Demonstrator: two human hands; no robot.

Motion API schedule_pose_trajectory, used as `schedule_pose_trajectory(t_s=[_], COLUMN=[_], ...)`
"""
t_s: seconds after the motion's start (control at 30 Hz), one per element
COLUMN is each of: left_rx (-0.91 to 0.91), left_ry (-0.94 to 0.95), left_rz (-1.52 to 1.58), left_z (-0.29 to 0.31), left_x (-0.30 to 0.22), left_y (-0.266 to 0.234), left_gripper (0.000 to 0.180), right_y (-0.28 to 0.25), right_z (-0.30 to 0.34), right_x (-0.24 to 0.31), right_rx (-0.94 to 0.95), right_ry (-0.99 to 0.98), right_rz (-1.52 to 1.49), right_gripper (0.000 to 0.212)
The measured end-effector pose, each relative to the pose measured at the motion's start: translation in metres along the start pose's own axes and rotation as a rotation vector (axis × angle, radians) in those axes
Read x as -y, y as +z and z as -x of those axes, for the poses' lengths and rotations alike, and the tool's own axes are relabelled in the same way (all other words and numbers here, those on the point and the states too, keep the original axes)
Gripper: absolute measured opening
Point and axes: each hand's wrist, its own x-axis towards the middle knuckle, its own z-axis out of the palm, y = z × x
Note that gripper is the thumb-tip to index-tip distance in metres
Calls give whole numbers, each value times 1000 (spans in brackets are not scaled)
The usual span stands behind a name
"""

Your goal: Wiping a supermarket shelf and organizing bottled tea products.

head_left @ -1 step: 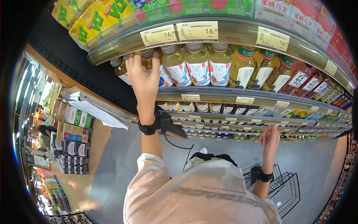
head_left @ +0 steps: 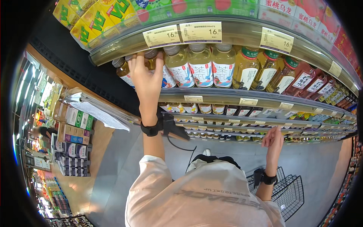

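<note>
Hardly anything has moved since the earlier frame: the left hand and the right hand stay almost exactly where they were. The left reaches up under the upper shelf, its fingers to the left of a grey cap and its thumb to the right. That grip is partly closed around the cap; whether it presses on it, I cannot tell. The bottle stands near the left end of the row on the lower shelf — the hand hides much of its front.

For a steady hold, the thumb and fingers probably do best a little lower, at the neck, with even pressure from both sides. Headroom looks tight, so any pull would better go forward than up. Neighbours stand just beside it, so keeping the knuckles off the left bottle and the right bottle matters. The right hand's grip is loosely half-curled with nothing seen in it — free to steady the base.
</note>
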Motion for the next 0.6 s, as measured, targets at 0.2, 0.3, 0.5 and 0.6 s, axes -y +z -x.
schedule_pose_trajectory(t_s=[0.2,0.3,0.5,0.6], left_rx=[-56,-77,-173,-231], left_ry=[-2,7,5,-7], left_rz=[-92,-114,61,127], left_z=[0,4,16,20], left_x=[6,-1,2,3], left_y=[1,-3,-7,-4], left_gripper=[33,31,31,33], right_y=[4,3,3,4], right_z=[3,5,8,7], right_x=[1,0,-1,-3], right_rx=[-7,-23,-42,-15], right_ry=[-5,5,20,21], right_rz=[1,1,-5,-10], right_gripper=[53,53,54,54])
